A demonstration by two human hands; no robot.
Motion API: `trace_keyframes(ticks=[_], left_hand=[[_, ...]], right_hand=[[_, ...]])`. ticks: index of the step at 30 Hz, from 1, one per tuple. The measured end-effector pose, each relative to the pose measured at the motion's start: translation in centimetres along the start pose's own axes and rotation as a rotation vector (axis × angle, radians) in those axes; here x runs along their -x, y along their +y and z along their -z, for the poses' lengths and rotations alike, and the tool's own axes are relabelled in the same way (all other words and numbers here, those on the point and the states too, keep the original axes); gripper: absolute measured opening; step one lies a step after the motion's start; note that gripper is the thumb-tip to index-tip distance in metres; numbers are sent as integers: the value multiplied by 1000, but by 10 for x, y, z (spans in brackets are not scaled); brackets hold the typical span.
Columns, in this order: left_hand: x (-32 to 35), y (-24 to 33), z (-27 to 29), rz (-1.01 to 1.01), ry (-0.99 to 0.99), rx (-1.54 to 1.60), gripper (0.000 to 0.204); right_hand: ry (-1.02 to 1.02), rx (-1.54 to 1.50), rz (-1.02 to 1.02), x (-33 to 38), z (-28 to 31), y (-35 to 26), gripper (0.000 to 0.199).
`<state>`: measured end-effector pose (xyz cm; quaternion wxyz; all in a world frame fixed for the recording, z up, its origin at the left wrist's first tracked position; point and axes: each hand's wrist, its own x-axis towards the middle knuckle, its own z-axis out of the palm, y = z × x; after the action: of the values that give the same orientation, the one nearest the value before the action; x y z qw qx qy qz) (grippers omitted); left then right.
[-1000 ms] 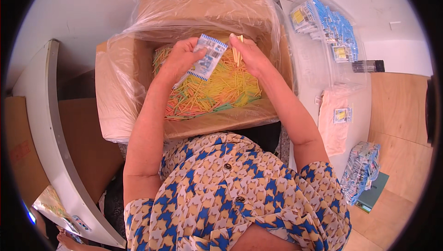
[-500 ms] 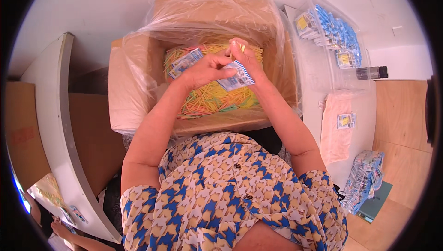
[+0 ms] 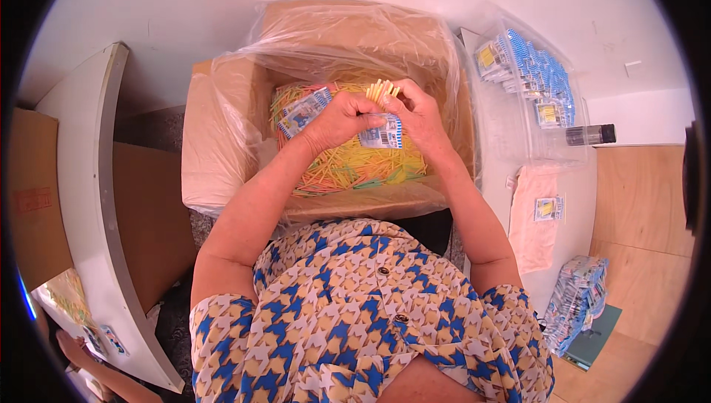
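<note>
Above the open carton my left hand (image 3: 342,120) is closed, its thumb and fingers pinching the edge of a small clear packet (image 3: 383,135) with blue-striped edging. My right hand (image 3: 421,116) grips a bundle of short yellow sticks (image 3: 382,92), their ends pointing up and away from me. The bundle is right above the packet; whether its lower ends are inside the mouth I cannot tell. Beyond my left wrist, more blue-striped packets (image 3: 302,114) lie on loose yellow, pink and green sticks (image 3: 333,170) in the plastic-lined carton (image 3: 222,136).
At right, a clear plastic bin (image 3: 503,133) contains filled packets (image 3: 541,77); a dark-capped tube (image 3: 591,135) lies against it. One packet (image 3: 549,209) rests on a pink cloth (image 3: 532,236), near stacked packets (image 3: 581,299). A white panel (image 3: 111,218) stands left. Another person's hand (image 3: 72,347) shows lower left.
My right hand has turned, and the yellow bundle now shows clearly between my hands. The packet hangs straighter, its striped edge now upright beside my right fingers. The view has shifted slightly.
</note>
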<state>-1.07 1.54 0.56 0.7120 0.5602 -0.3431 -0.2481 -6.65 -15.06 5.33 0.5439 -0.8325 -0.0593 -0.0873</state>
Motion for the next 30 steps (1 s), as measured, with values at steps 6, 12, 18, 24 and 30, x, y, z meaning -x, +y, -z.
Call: trace_keyframes(ticks=[6, 12, 18, 24, 30], left_hand=[[0, 0, 0, 22, 24, -48, 8], [0, 1, 1, 61, -1, -81, 10], [-1, -2, 1, 65, -88, -136, 9], [0, 7, -3, 30, -149, -396, 9], [-1, 2, 0, 217, -128, -2, 12]], right_hand=[[171, -114, -202, 9, 1, -13, 17], [324, -61, -232, 13, 33, 12, 20], [206, 310, -142, 13, 21, 5, 19], [49, 488, -4, -8, -15, -1, 32], [192, 24, -153, -9, 8, -4, 25]])
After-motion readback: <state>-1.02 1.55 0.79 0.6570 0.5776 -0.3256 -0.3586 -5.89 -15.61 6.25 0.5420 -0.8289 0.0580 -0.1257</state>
